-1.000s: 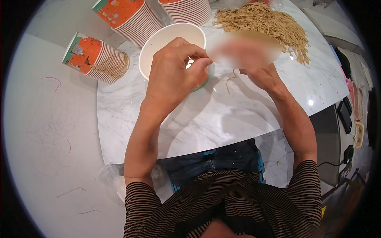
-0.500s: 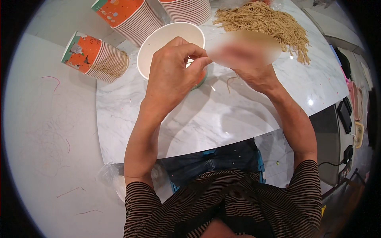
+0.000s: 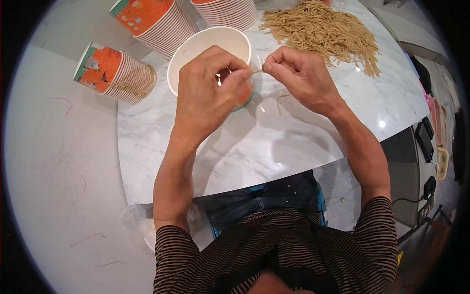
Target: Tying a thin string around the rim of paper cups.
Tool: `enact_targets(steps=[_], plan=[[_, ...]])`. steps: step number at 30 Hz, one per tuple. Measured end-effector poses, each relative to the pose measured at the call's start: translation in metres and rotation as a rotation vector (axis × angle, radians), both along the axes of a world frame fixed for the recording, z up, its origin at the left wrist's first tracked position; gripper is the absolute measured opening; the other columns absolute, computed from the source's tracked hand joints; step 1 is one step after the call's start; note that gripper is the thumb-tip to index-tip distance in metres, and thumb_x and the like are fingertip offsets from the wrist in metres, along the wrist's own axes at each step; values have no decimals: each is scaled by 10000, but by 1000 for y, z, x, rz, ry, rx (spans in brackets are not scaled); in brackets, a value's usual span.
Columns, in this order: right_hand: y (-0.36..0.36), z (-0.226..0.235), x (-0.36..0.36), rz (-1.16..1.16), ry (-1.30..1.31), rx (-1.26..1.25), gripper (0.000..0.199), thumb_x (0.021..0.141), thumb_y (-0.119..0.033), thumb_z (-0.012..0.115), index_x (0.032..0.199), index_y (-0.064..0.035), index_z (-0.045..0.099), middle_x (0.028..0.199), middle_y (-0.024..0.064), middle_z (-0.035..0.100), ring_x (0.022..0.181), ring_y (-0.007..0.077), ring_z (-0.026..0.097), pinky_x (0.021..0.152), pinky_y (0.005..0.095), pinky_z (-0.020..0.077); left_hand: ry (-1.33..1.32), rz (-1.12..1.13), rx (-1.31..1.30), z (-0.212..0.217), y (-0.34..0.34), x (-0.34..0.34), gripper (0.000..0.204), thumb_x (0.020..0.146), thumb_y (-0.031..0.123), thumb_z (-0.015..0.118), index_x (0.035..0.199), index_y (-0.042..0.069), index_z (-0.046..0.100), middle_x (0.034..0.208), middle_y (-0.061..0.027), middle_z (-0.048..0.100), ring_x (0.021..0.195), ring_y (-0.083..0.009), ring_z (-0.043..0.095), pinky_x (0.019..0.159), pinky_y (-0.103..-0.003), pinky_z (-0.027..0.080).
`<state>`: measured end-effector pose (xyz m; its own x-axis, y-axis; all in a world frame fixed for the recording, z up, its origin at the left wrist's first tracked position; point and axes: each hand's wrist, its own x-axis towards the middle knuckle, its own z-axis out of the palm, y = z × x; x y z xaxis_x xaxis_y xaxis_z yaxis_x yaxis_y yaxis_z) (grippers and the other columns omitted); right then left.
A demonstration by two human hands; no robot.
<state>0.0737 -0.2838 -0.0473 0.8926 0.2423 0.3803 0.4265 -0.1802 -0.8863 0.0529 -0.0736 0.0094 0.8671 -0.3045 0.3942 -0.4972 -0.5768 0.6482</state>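
Observation:
Between my two hands runs a short tan strand (image 3: 258, 72), thin and noodle-like. My left hand (image 3: 203, 93) pinches one end between thumb and forefinger, in front of a wide white paper tub (image 3: 198, 49) with an orange and green outside. Thumb and fingers of my right hand (image 3: 306, 78) are closed on the other end, close to a heap of tan noodle-like strands (image 3: 325, 32) farther back. A single loose strand (image 3: 279, 103) curves on the table below the right hand. My left hand hides part of the tub.
A white marbled table (image 3: 254, 147) with a curved edge lies under everything. Stacked orange and green paper tubs stand at far left (image 3: 115, 73), behind the open tub (image 3: 161, 29) and at the back (image 3: 225, 12). A white wall (image 3: 49, 171) borders the left.
My right hand, blurred before, now shows clearly with its fingertips near the left hand's. The strand between them has become visible. The left hand has shifted slightly left.

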Motion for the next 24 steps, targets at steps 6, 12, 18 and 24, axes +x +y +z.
enact_targets(steps=[6, 12, 18, 24], plan=[[-3, 4, 2, -16, -25, -7, 193, 944, -170, 689, 929, 18, 731, 594, -36, 468, 575, 51, 429, 512, 276, 350, -4, 32, -37, -2, -3, 2, 82, 854, 53, 720, 874, -26, 726, 830, -91, 666, 684, -176, 634, 644, -303, 502], [-8, 7, 1, 100, 15, -35, 189, 955, -183, 713, 957, 4, 739, 628, -68, 490, 602, 30, 418, 530, 254, 331, -202, -16, 35, -12, -2, -3, 118, 796, 117, 832, 890, 78, 772, 826, -78, 661, 698, -248, 655, 645, -374, 513], [-1, 11, -10, 164, 164, 50, 152, 960, -129, 731, 1025, 8, 734, 722, -95, 570, 663, 9, 438, 600, 223, 353, -205, 3, 51, -7, 7, -26, 127, 813, 95, 815, 935, 64, 800, 793, -70, 664, 672, -193, 624, 605, -321, 476], [11, 33, -38, 270, 115, -124, 145, 939, -119, 758, 1012, 3, 727, 689, -99, 542, 635, 4, 426, 583, 210, 345, -203, 55, 122, 7, 31, -66, 101, 787, 82, 812, 885, 93, 790, 835, -63, 662, 745, -243, 652, 663, -366, 506]])
